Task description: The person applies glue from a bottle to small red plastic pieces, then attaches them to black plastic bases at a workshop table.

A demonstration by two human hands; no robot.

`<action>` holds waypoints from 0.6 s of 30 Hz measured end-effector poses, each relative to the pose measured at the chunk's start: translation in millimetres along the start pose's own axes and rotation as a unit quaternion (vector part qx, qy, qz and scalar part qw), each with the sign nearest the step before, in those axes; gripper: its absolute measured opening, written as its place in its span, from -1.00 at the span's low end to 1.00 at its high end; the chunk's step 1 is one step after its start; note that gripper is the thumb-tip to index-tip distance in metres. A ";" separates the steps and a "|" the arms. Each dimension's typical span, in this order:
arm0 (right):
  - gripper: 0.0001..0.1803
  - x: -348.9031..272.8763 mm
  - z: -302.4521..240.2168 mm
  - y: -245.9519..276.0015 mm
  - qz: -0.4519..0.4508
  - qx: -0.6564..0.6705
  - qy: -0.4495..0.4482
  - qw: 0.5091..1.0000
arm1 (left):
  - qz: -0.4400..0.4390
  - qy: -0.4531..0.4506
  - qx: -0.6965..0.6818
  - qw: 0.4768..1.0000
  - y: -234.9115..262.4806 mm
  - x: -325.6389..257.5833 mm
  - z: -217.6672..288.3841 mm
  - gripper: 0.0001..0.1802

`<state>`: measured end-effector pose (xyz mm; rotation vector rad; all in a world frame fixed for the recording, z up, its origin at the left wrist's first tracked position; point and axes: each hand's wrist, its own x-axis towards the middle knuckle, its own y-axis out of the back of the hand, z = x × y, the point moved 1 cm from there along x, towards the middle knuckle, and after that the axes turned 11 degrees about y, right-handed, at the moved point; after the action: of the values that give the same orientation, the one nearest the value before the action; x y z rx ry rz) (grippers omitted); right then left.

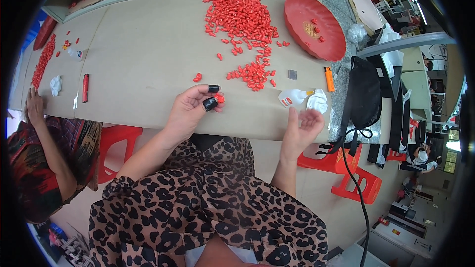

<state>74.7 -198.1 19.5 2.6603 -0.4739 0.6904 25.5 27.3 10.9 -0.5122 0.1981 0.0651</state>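
A leopard-print top [208, 207] fills the lower frame, nearest the lens, w/ both forearms rising from it. The left hand [190, 109] is held over the near edge of the bench [143, 54]; its fingers [213, 88] are capped in black at two tips and are pinched shut on a small red piece [219, 99]. The right hand [303, 131] is raised palm-up just off the bench edge, fingers spread and loosely curled, nothing held. A white glue bottle [291, 98] is laid on its side just beyond the right hand, w/ a crumpled white cloth [317, 101] beside it and an orange lighter [329, 79] further back. A big heap of red pieces [242, 17] is spread across the far middle of the bench, a thinner trail reaching toward the left hand. A red scalloped plate [319, 32] w/ a few pieces in it sits at the right. A black bag [363, 96] hangs off the right end. At far left, another person's hand [34, 106] is rested on the bench near a red lighter [85, 88] and a row of red pieces.
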 end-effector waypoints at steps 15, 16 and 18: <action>-0.62 22.4 -6.8 -10.9 -0.134 0.326 -0.141 0.925 | -0.018 0.026 0.013 0.999 1.2 1.9 -3.6 -0.76; -0.61 20.5 -5.3 -10.6 -0.143 0.340 -0.142 0.919 | -0.016 0.030 0.016 0.999 1.2 1.7 -4.0 -0.78; -0.60 18.7 -6.2 -12.4 -0.168 0.391 -0.156 0.891 | -0.012 0.030 0.025 0.999 -0.4 0.9 -2.6 -0.78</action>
<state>92.6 -188.8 31.2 3.5047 0.2774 0.3836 25.9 25.8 8.7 -0.4662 0.2517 0.0209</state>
